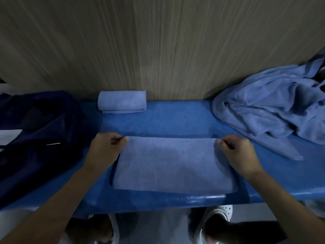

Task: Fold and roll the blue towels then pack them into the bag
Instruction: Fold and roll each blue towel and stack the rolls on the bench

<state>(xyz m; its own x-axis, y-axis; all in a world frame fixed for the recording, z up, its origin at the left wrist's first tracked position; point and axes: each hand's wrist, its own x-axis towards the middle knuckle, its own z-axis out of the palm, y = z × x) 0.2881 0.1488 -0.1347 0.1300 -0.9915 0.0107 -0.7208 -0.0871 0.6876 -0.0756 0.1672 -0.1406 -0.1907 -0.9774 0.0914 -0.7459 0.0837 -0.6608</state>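
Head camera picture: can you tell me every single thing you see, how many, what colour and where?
folded towel: 1, light blue, flat on the near middle of the table
rolled towel: 1, light blue, at the far edge of the table, against the wall
heap of towels: number cannot be told, light blue, crumpled at the right end of the table
bag: 1, dark navy, slumped at the left end of the table
table: 1, bright blue, across the middle
wall: 1, beige wood grain, behind the table
shoe: 1 plain to see, white with holes, below the near edge of the table
left hand: 1, pinches the far left corner of the folded towel
right hand: 1, pinches its far right corner
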